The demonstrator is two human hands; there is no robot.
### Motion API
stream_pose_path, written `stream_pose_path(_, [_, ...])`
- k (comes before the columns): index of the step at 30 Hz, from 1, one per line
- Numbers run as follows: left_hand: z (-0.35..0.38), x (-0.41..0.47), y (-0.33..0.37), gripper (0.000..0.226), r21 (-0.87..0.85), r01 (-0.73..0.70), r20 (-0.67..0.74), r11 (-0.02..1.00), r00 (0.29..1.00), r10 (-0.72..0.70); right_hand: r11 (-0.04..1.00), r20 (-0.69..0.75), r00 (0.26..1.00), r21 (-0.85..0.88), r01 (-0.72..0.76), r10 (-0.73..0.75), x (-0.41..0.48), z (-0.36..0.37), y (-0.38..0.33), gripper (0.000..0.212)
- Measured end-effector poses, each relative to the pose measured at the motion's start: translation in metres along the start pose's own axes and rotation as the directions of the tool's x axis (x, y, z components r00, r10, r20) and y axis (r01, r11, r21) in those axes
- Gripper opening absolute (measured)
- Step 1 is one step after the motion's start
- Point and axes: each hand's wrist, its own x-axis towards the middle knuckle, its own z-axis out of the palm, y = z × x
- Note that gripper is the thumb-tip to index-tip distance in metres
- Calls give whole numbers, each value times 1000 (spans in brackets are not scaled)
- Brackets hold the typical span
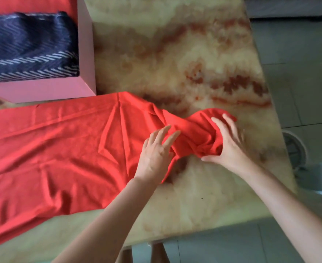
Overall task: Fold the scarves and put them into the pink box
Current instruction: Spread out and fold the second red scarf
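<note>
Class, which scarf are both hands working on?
The red scarf spread on the table; the dark blue striped scarf lies untouched in the pink box.

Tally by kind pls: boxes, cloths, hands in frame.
Boxes: 1 (pink rectangular cardboard box)
Cloths: 3 (red fabric scarf on the marble-patterned table; navy white-striped woven scarf in the box; red cloth behind it, cut off by the frame)
Hands: 2 (left hand, right hand)
Total: 6

The box sits at the tabletop's far left, with a folded scarf inside. Just before it the spread scarf runs rightward to the middle (its right end bunched), between the left hand and the right hand.
</note>
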Motion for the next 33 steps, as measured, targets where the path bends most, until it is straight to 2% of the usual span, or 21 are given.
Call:
stream_pose_path(2, [3, 15, 10, 78, -1, -44, 46, 999, 998, 44, 997, -14, 999, 74, -31, 32, -10, 10, 15, 121])
stream_pose_path(3, [5, 22, 14, 77, 3, -56, 78, 998, 995, 56, 991, -28, 998, 124, -48, 52, -11, 14, 20, 112])
stream_pose_path(5, [10, 39, 16, 72, 39, -87, 161, 995, 984, 79, 990, -154, 986, 137, -38, 59, -11, 19, 25, 72])
stream_pose_path(7, [13, 55, 13, 60, 66, -107, 188, 992, 978, 93, 996, -318, 948, 90, 24, 6, -8, 19, 26, 32])
stream_pose_path(8, [13, 62, 11, 50, 58, -103, 166, 993, 982, 92, 990, -352, 935, 139, 7, 43, -5, 17, 26, 24])
stream_pose_path(9, [11, 67, 10, 39, 42, -84, 135, 996, 988, 78, 967, -349, 925, 248, -63, 150, -2, 13, 24, 19])
stream_pose_path(11, [6, 76, 12, 25, -35, -14, 72, 999, 997, 16, 832, -283, 863, 501, -240, 419, 8, 1, 25, 17])
stream_pose_path(13, [-1, 85, 18, 25, -145, 72, 40, 987, 997, -67, 677, -231, 797, 682, -275, 557, 18, -16, 26, 20])
stream_pose_path(15, [-3, 94, 23, 29, -214, 95, 41, 972, 995, -88, 465, -126, 762, 850, -247, 635, 32, -34, 21, 21])
stream_pose_path(17, [-1, 103, 26, 34, -204, 81, 40, 976, 996, -74, 226, 10, 741, 950, -217, 671, 52, -55, 13, 8])
stream_pose_path(18, [0, 108, 27, 37, -204, 104, 29, 973, 995, -100, 127, 61, 756, 974, -188, 652, 61, -64, 11, 13])
stream_pose_path(19, [0, 112, 27, 40, -223, 142, 4, 964, 989, -145, 45, 87, 779, 988, -146, 621, 69, -71, 11, 27])
stream_pose_path(20, [-2, 115, 27, 44, -244, 186, -30, 952, 980, -199, 8, 81, 802, 994, -107, 592, 74, -75, 12, 39])
stream_pose_path(21, [-3, 118, 26, 48, -252, 224, -50, 941, 968, -244, 43, 60, 811, 994, -105, 582, 76, -76, 13, 49])
stream_pose_path(23, [-3, 124, 23, 50, -220, 280, -14, 934, 957, -290, 219, 26, 812, 958, -188, 582, 70, -64, 13, 61])
stream_pose_path(25, [-2, 129, 17, 49, -182, 314, 81, 932, 949, -304, 340, 39, 790, 889, -308, 612, 59, -41, 13, 57])
stream_pose_path(27, [-2, 133, 11, 55, -146, 346, 185, 927, 930, -318, 363, 48, 762, 859, -362, 646, 48, -17, 13, 54])
stream_pose_path(29, [-3, 136, 10, 52, -84, 344, 231, 935, 920, -318, 409, 20, 745, 826, -387, 666, 41, 3, 11, 47])
stream_pose_path(31, [-4, 138, 12, 43, -99, 328, 199, 939, 932, -304, 502, -15, 712, 720, -480, 702, 42, 20, 13, 43])
stream_pose_path(33, [-6, 140, 14, 33, -163, 343, 161, 925, 934, -318, 540, -33, 661, 607, -583, 750, 47, 28, 7, 44])
